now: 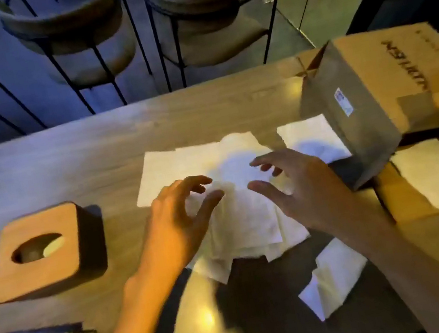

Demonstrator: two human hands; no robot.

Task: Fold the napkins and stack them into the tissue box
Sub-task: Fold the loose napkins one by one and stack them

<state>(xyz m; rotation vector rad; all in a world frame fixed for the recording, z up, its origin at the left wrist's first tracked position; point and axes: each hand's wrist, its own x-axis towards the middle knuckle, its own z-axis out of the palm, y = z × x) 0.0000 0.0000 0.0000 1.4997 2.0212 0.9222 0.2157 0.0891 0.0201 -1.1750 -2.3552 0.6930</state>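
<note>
While both hands hover spread just above the loose napkin pile [238, 213], the left hand [176, 221] and right hand [302, 192] hold nothing, fingers apart. I'd judge the best move is to pinch only the top sheet and square its edges before creasing. The wooden tissue box [43, 253] sits well left of the pile. Right of the pile, the cardboard carton [376, 97] bears dark lettering and a small sticker, both unreadable.

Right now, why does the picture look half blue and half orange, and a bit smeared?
Head view: cool bluish light falls on the far table and napkins, warm orange on the left hand and right hand; a glare spot shines near the bottom; edges bend from the wide lens; everything is softly blurred.
</note>
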